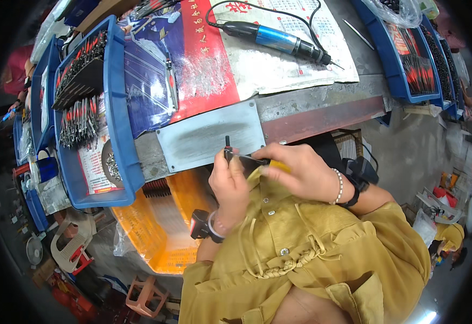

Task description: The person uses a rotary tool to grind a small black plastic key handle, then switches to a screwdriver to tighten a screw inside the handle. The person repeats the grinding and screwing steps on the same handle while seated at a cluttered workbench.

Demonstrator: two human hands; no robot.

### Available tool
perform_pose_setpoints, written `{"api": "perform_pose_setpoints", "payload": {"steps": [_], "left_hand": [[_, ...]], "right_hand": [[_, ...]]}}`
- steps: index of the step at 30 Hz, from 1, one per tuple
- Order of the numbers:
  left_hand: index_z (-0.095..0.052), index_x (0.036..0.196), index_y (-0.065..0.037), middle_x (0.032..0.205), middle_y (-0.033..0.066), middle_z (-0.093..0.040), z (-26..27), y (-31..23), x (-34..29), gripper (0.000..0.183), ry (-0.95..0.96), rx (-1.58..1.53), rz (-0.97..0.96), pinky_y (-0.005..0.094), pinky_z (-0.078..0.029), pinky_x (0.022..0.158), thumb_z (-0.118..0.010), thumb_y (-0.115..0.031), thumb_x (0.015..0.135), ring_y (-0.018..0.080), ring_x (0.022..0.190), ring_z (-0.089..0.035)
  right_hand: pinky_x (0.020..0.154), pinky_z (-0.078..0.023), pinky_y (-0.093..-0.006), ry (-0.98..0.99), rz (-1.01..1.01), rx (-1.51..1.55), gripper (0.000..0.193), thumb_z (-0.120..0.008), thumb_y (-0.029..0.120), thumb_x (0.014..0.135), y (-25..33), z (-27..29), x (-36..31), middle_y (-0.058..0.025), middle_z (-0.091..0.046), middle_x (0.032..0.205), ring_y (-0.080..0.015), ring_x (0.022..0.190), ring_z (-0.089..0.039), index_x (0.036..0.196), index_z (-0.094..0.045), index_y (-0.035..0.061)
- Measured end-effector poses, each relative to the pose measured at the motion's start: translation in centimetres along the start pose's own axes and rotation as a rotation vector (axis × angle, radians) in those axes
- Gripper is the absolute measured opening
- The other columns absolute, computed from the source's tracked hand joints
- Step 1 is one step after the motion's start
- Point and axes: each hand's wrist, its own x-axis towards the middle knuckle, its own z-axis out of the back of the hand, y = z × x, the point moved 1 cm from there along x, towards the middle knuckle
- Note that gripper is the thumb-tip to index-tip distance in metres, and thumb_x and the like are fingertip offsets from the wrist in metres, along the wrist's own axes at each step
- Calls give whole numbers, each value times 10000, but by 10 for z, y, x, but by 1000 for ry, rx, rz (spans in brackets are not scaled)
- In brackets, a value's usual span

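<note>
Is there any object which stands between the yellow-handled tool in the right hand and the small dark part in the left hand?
Nothing visible does. From the right hand, the shaft of the yellow-handled tool points toward the small dark part in the left hand. Whether they touch is too small to tell.

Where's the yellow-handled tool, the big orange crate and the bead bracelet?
Yellow-handled tool [280, 166]: head view, on its handle.
Orange crate [179, 258]: head view, on its wall.
Bead bracelet [340, 184]: head view, on its beads.
</note>
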Motion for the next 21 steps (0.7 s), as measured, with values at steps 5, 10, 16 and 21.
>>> {"api": "perform_pose_setpoints", "payload": {"steps": [5, 10, 16, 21], "left_hand": [[-560, 1079, -22, 712, -45, -449, 26, -16, -3, 161, 241, -809, 524, 175, -222, 462, -458, -137, 1033, 13, 529, -309], [-563, 1106, -14, 716, -17, -482, 34, -23, 1, 177, 265, -869, 569, 179, -245, 450, -481, -150, 1028, 23, 519, -329], [-564, 1109, -16, 721, -23, -478, 35, -26, -1, 174, 256, -808, 549, 178, -248, 465, -481, -146, 1027, 20, 536, -329], [-570, 1109, -21, 718, -25, -485, 30, -18, -4, 158, 197, -432, 346, 186, -281, 497, -487, -121, 1019, 32, 567, -373]], "right_hand": [[652, -535, -346, -25, 322, -415, 439, -702, -7, 782, 18, 5, -8, -149, -592, 1002, -315, 819, -637, 1205, -583, 1], [662, -539, -353, -8, 384, -411, 464, -675, -52, 747, 14, 4, -9, -169, -577, 1018, -311, 817, -634, 1201, -581, -25], [701, -545, -369, 3, 381, -419, 452, -643, -59, 705, 15, 2, -7, -192, -567, 1024, -341, 839, -636, 1154, -588, -59], [672, -543, -371, 16, 324, -316, 358, -648, -29, 769, 9, 2, -6, -190, -580, 957, -333, 802, -638, 1122, -597, -58]]}}
